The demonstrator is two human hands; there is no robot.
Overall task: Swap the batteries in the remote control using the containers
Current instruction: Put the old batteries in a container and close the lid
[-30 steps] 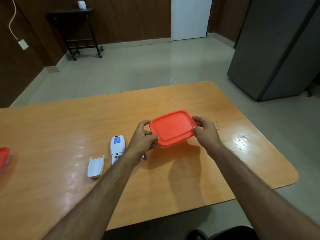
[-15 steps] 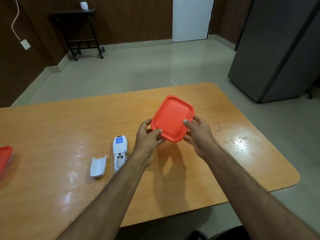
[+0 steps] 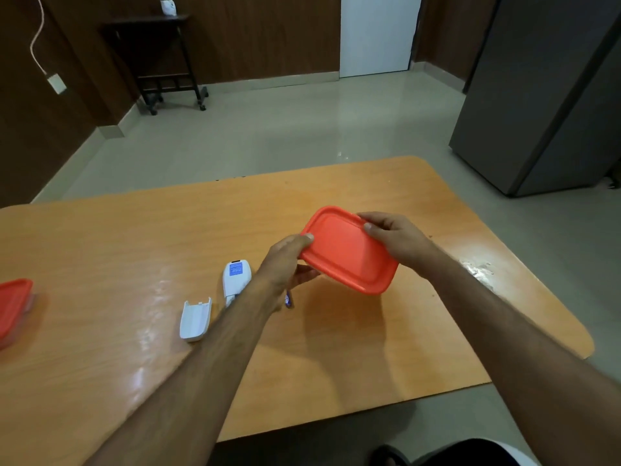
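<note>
Both my hands hold a red-lidded container [image 3: 346, 250] tilted above the wooden table [image 3: 134, 237]. My left hand [image 3: 285, 262] grips its left edge, thumb on the lid. My right hand [image 3: 396, 238] grips its far right corner. The white remote control [image 3: 236, 280] lies face down on the table, its lower part hidden by my left forearm. Its detached white battery cover [image 3: 195, 319] lies to the left of it. A small battery [image 3: 288, 300] peeks out beneath my left wrist.
A second red-lidded container [image 3: 13, 306] sits at the table's left edge. Shiny marks [image 3: 477, 267] cover the table's right side. A grey cabinet [image 3: 544, 95] stands on the floor at the right, and a dark side table [image 3: 158, 58] stands against the far wall.
The container rose off the table and tipped up steeply, then came back to a gentler tilt, shifted right. My right hand moved to its far corner.
</note>
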